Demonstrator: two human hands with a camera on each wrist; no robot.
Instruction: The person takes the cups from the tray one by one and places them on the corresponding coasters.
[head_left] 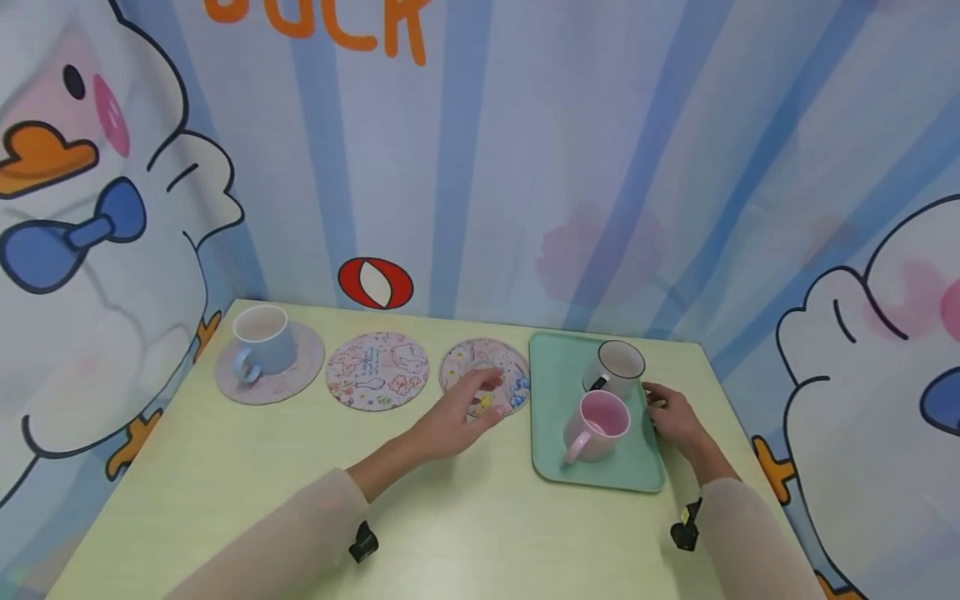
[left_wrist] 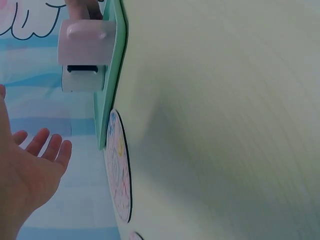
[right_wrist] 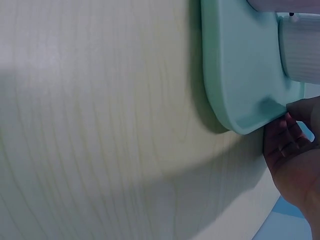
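Near: raised over the pale surface [head_left: 480, 525], the left hand [head_left: 457, 417] has its fingers parted and loosely extended, holding nothing. The green tray [head_left: 551, 417] lies flat to the right of these fingers, its left rim near but apart from them; its long axis runs away from the person. The right hand [head_left: 675, 419] is at the opposite long side, fingers and thumb narrowed on the right rim, and is the nearer of the 2 hands to the tray.

Middle: a pink mug [head_left: 596, 429] stands upright in the tray's near half, handle toward the left and the person. A white mug [head_left: 617, 372] stands beyond it, partly hidden by it and close to the right fingers; whether the 2 mugs touch cannot be told. The left rim lies between the left fingers and these mugs.

Leftward, 3 round coasters form a row: the right coaster [head_left: 483, 353], partly hidden by the left hand; the middle coaster [head_left: 377, 372]; the left coaster [head_left: 303, 367], bearing a blue mug [head_left: 266, 346].

Far: a striped curtain [head_left: 510, 167] backs the surface.
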